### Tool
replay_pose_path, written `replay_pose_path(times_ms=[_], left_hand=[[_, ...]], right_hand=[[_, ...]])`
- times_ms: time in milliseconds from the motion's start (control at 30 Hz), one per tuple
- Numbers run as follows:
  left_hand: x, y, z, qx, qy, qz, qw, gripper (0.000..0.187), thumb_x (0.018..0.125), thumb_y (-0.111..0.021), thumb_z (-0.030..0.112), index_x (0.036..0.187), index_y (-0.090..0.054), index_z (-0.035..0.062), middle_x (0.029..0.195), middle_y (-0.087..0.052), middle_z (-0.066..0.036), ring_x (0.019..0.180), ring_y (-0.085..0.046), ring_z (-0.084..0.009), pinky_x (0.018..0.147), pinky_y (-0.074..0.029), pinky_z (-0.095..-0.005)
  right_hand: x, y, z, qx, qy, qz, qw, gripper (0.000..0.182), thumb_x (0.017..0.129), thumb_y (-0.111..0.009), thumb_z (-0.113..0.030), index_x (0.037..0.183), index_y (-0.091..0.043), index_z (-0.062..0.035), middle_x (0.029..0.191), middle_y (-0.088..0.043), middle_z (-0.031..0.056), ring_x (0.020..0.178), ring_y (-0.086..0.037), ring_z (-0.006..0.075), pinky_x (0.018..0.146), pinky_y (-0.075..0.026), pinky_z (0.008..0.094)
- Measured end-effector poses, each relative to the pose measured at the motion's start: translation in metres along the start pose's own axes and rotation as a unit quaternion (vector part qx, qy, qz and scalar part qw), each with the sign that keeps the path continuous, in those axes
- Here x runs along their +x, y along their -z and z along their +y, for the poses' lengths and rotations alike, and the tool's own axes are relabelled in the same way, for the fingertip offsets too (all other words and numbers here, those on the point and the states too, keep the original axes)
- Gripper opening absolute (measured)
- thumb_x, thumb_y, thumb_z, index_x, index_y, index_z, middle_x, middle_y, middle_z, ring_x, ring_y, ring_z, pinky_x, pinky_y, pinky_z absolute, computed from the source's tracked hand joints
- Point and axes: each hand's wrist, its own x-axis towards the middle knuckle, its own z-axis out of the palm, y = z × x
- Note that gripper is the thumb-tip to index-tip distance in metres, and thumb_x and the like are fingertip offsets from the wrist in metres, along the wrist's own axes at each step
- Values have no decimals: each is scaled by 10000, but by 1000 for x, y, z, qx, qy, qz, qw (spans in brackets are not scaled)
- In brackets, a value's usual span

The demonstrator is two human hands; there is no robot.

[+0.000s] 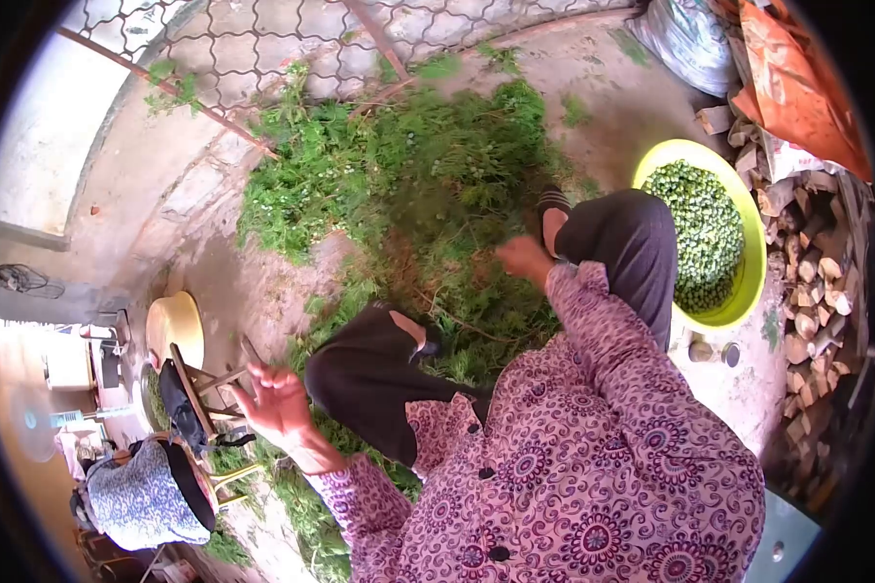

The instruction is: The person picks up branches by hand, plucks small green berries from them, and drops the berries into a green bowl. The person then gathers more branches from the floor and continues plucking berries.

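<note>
My left hand (277, 413) is raised beside my left knee. Its palm faces up, its fingers are bent but apart, and nothing shows in it. My right hand (525, 260) is closed in front of my right knee, its back towards me; its fingertips are hidden, and I cannot make out what it holds. Beyond it lies a big heap of feathery green branches (311, 180), dotted with small pale berries or cones; part of it looks smeared. More cut greenery is spread between my feet. To my right stands a yellow-green basin (756, 262) full of small round green pieces (692, 228).
Stacked firewood (809, 321) lines the right side, under an orange sack (797, 83). A wire mesh panel (282, 44) stands behind the heap. At left are a yellow tub (177, 330), a wooden stool (192, 394) and a chair draped with patterned cloth (146, 496). Two small jars (715, 353) sit below the basin.
</note>
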Motion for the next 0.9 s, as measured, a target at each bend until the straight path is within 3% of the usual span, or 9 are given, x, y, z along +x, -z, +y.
replay_pose_path(times_ms=[33,100,200,267,367,433,467,533,900], left_hand=[[15,-15,-10,-8,20,-17,1000,388,847,-528,356,967,-523,-12,825,-541,-69,676,-453,-139,618,-378,-263],[44,-44,-30,-18,61,-51,997,384,849,-529,350,976,-521,-13,807,-523,-64,655,-422,-134,598,-353,-255],[82,-68,-57,-22,101,-80,991,375,845,-538,333,973,-531,-19,790,-511,-72,632,-379,-137,580,-321,-263],[102,-73,-74,7,111,-103,988,378,848,-531,333,968,-541,-26,789,-508,-75,636,-375,-143,593,-322,-271],[124,-56,-90,20,141,-45,989,372,853,-518,321,978,-531,-29,792,-504,-71,657,-386,-148,604,-330,-270],[124,-60,-99,64,163,47,983,365,869,-488,321,987,-515,-23,765,-480,-59,650,-372,-140,586,-323,-257],[123,-61,-99,63,163,54,983,365,869,-488,321,987,-515,-23,765,-480,-59,650,-372,-140,586,-323,-257],[122,-61,-98,120,163,-74,977,360,883,-471,325,983,-518,-18,741,-454,-55,630,-351,-136,563,-302,-255],[122,-52,-103,166,178,-52,968,408,900,-414,370,1008,-523,-8,763,-542,-127,604,-409,-169,543,-317,-308]], right_hand=[[-1,-8,26,-159,3,-25,987,371,778,-575,-269,508,-495,-28,543,-530,122,414,-451,221,495,-443,378],[-28,-21,32,-278,-43,-57,958,436,772,-564,-275,459,-435,0,506,-480,157,447,-430,261,540,-413,429],[-24,-27,54,-231,-71,-63,968,336,756,-561,-189,508,-451,10,472,-392,135,408,-363,240,471,-331,435],[-16,-30,69,-205,-73,-27,976,263,768,-558,-177,610,-504,27,538,-430,146,454,-396,255,526,-364,444],[3,-27,63,-192,-50,27,980,218,787,-539,-163,820,-567,50,709,-527,193,592,-497,297,603,-416,435],[7,-23,44,-214,-116,-20,970,310,788,-553,-159,1044,-561,16,990,-562,197,883,-537,338,772,-430,437],[15,-27,59,-217,-120,-26,968,310,788,-553,-159,1044,-561,16,990,-562,197,883,-537,338,772,-430,437],[37,-40,93,-258,-48,-19,965,356,789,-551,-138,1114,-526,5,1060,-523,220,930,-517,354,796,-430,453],[53,-57,67,-335,-194,-118,914,443,789,-591,-125,1203,-455,-43,1191,-391,237,979,-496,360,825,-454,419]])
